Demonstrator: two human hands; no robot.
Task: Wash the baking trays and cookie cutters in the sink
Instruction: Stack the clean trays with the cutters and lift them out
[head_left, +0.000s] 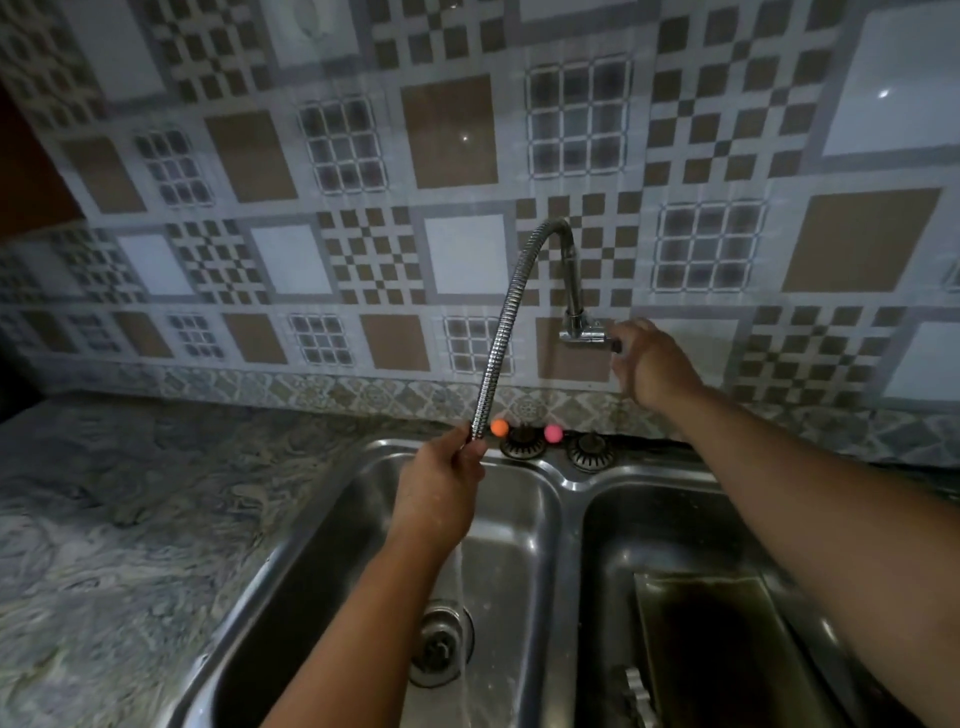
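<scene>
Hose in L hand

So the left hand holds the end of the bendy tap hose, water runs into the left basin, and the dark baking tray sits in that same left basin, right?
Not quite. The head view shows the baking tray in the right basin, not the left. The rest holds: the left hand grips the end of the hose, and water runs into the left basin.
</scene>
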